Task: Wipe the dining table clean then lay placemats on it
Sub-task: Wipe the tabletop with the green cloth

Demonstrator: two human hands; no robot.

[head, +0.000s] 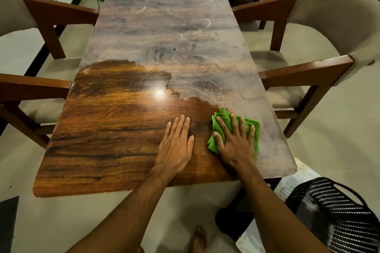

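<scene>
The right hand (234, 144) lay flat on a folded green cloth (223, 117), fingers straight and spread, pressing it down and not gripping it; the cloth sat on the dining table (115, 129) near its right near corner, right at the border between wiped and unwiped wood. The left hand (176, 144) rested just beside it, palm down on bare tabletop, fingers straight and close together, holding nothing. The near-left part of the top showed dark and glossy, while a pale dusty film (174, 33) with smear marks covered the far half and the right edge, so the wiping looked less than half done. No placemats lay on the table. The cloth looked soft, light and limp, likely to bunch or unfold if dragged by one corner, so a broad flat palm over its middle seemed the best hold, the polished surface letting it slide easily
</scene>
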